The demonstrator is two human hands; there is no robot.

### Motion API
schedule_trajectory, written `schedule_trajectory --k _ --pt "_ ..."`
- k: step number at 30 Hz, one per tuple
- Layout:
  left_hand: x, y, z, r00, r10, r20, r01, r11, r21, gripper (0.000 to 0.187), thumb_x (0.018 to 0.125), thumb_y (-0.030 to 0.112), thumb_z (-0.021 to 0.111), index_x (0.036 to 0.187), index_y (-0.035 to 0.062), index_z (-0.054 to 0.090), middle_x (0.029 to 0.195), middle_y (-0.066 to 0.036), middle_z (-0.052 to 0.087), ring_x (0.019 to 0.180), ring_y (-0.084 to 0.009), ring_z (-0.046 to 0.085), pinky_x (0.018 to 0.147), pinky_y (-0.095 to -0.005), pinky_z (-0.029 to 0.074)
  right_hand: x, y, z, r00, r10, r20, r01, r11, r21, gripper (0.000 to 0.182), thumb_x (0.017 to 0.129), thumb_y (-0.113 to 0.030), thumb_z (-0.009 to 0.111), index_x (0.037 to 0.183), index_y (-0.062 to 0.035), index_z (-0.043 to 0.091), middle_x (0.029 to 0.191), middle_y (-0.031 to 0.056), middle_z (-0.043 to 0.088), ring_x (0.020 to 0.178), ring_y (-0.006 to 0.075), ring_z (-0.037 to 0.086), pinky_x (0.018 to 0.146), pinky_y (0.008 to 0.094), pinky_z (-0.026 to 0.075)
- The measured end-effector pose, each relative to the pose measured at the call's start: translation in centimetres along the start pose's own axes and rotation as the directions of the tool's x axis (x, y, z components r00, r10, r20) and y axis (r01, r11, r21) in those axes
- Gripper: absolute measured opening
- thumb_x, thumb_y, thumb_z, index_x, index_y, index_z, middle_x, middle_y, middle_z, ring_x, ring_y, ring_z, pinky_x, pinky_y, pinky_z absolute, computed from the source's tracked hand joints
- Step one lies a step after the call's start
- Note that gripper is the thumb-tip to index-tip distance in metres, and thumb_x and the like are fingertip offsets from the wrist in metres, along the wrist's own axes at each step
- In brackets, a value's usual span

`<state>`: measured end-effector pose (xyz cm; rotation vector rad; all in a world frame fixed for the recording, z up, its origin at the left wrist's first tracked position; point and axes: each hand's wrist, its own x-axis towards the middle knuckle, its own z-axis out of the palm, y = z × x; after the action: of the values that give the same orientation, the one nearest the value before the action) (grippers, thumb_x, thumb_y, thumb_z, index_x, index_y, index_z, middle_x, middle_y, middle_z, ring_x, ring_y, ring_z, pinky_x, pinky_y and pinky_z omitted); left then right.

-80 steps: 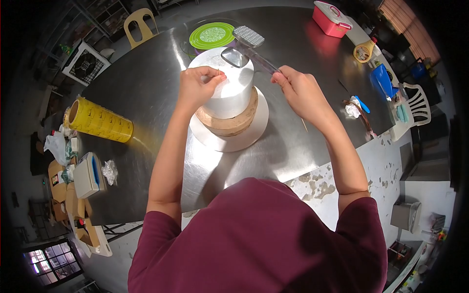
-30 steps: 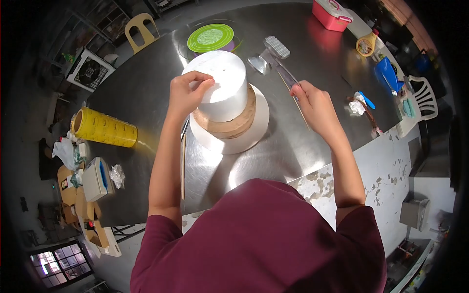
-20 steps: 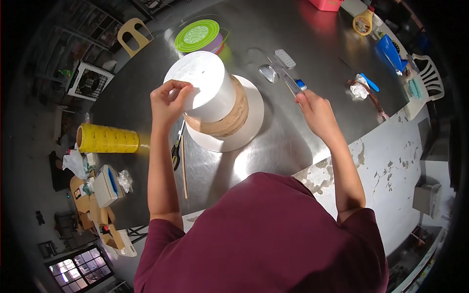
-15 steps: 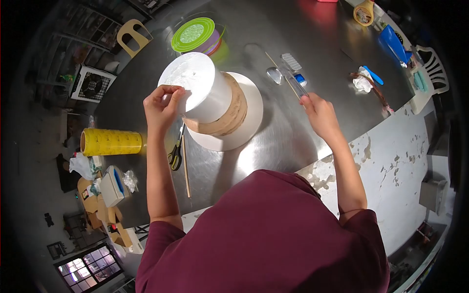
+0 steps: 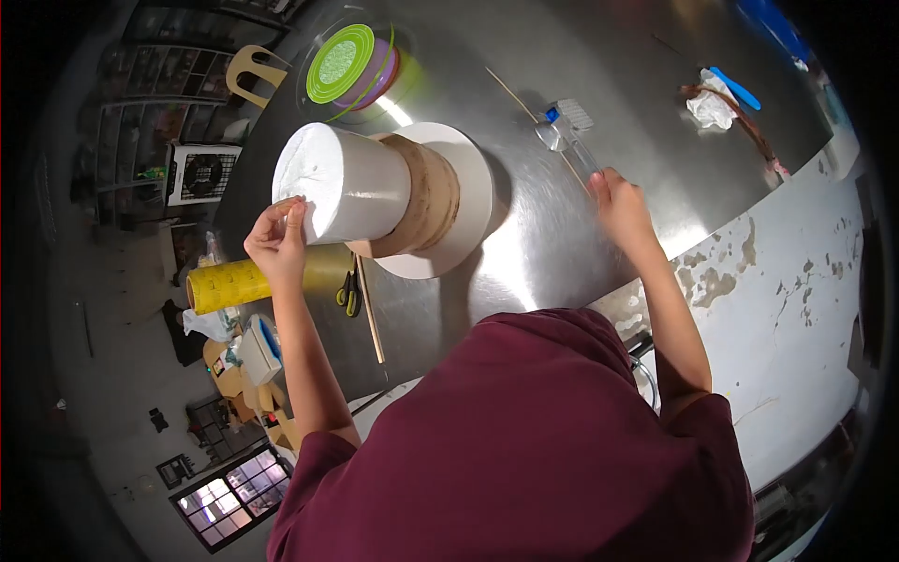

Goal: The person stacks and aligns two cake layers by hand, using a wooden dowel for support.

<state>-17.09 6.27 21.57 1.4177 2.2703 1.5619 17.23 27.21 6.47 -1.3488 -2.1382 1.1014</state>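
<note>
My left hand [image 5: 278,245] has thumb and fingers pinched together at the near rim of a white cylinder [image 5: 365,187]; whatever lies between the fingertips is too small to make out. The cylinder has a smooth, glossy side and a rough, dented top. It rests on a brown, cake-like round layer [image 5: 436,192] on a white round board [image 5: 476,187]. My right hand [image 5: 623,214] grips a spoon [image 5: 551,137] by its shiny handle, bowl pointing away over the table. A thin wooden stick [image 5: 510,92] lies beneath the spoon.
Scissors [image 5: 349,294] and a wooden rod [image 5: 372,314] lie near the board on the metal table [image 5: 524,244]. A yellow roll [image 5: 228,284] is at the left. Behind stands a green-and-purple round stand [image 5: 339,66]. Crumpled tissue [image 5: 712,105] and a blue-handled tool [image 5: 737,89] lie right.
The view has shifted. The spoon in my right hand has moved right relative to the stick and the blue item. My left hand stays pinched at the cylinder's rim.
</note>
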Motion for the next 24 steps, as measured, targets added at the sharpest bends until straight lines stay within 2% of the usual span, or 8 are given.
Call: schedule_trajectory --k 3,6,9,12,15,18,21,24 --pt "-0.1 0.4 0.0 0.998 -0.052 -0.026 0.053 0.997 0.050 0.007 0.079 -0.001 0.067 0.079 -0.0060 0.063 0.086 -0.013 0.066 0.080 -0.0145 0.062 0.076 -0.0252 0.049 0.4 1.6 0.0 0.994 -0.076 -0.078 0.083 0.993 0.082 0.025 0.092 -0.021 0.048 0.082 0.0008 0.056 0.072 0.0233 0.061 0.070 0.0422 0.060 0.062 0.0478 0.046" --pt "-0.1 0.2 -0.3 0.991 -0.123 -0.056 0.124 0.992 0.016 0.008 0.080 0.000 0.067 0.080 -0.0060 0.062 0.086 -0.014 0.066 0.080 -0.0145 0.062 0.076 -0.0247 0.049 0.9 2.7 -0.6 1.000 -0.017 -0.011 0.017 0.998 0.052 0.031 0.094 -0.026 0.045 0.085 0.0014 0.057 0.079 0.0210 0.063 0.074 0.0397 0.061 0.065 0.0428 0.048" --pt "-0.2 0.0 -0.2 0.992 -0.100 -0.077 0.103 0.994 0.036 0.008 0.080 0.001 0.067 0.079 -0.0058 0.062 0.087 -0.015 0.066 0.079 -0.0143 0.062 0.076 -0.0251 0.049 1.2 3.9 -0.8 0.999 -0.025 -0.036 0.028 0.995 0.091 0.030 0.094 -0.025 0.045 0.085 0.0014 0.057 0.079 0.0205 0.064 0.074 0.0391 0.062 0.064 0.0421 0.048" --pt "-0.6 0.4 0.1 0.980 -0.148 -0.131 0.158 0.985 0.066 0.007 0.081 0.000 0.066 0.079 -0.0055 0.062 0.088 -0.014 0.066 0.080 -0.0142 0.062 0.078 -0.0256 0.049 1.4 4.4 -1.9 0.996 0.086 0.021 -0.087 0.996 0.028 0.029 0.094 -0.024 0.046 0.085 0.0015 0.056 0.079 0.0201 0.064 0.073 0.0388 0.062 0.064 0.0416 0.048" --pt "-0.6 0.2 0.4 0.983 -0.110 -0.147 0.126 0.986 0.110 0.005 0.081 -0.001 0.065 0.080 -0.0047 0.062 0.092 -0.013 0.065 0.084 -0.0139 0.061 0.079 -0.0252 0.048 1.6 4.9 -2.9 0.989 0.143 0.028 -0.143 0.990 -0.020 0.029 0.094 -0.024 0.045 0.087 0.0015 0.057 0.078 0.0198 0.064 0.072 0.0388 0.062 0.063 0.0420 0.048" --pt "-0.8 0.5 0.8 0.987 -0.083 -0.136 0.104 0.983 0.153 0.003 0.081 -0.002 0.065 0.080 -0.0040 0.063 0.095 -0.013 0.065 0.087 -0.0135 0.060 0.079 -0.0245 0.048 2.1 7.1 -2.3 0.995 0.060 -0.073 -0.056 0.997 0.060 0.028 0.093 -0.025 0.046 0.085 -0.0003 0.054 0.065 0.0239 0.058 0.065 0.0430 0.059 0.057 0.0491 0.044" --pt "-0.9 1.0 0.9 0.987 -0.094 -0.129 0.116 0.977 0.177 0.003 0.081 -0.002 0.064 0.080 -0.0038 0.063 0.098 -0.012 0.064 0.087 -0.0131 0.060 0.079 -0.0240 0.047 2.5 7.6 -2.5 0.993 0.076 -0.085 -0.067 0.992 0.107 0.028 0.093 -0.025 0.047 0.084 0.0002 0.054 0.063 0.0238 0.058 0.064 0.0429 0.058 0.056 0.0484 0.043" --pt "-1.0 0.8 0.8 0.987 -0.093 -0.131 0.117 0.975 0.190 0.003 0.081 -0.001 0.064 0.081 -0.0035 0.063 0.099 -0.013 0.063 0.088 -0.0129 0.059 0.079 -0.0238 0.046 3.1 7.2 -3.2 0.984 0.175 0.015 -0.176 0.984 0.037 0.034 0.095 -0.029 0.043 0.087 0.0003 0.058 0.073 0.0179 0.064 0.066 0.0329 0.064 0.062 0.0385 0.049"
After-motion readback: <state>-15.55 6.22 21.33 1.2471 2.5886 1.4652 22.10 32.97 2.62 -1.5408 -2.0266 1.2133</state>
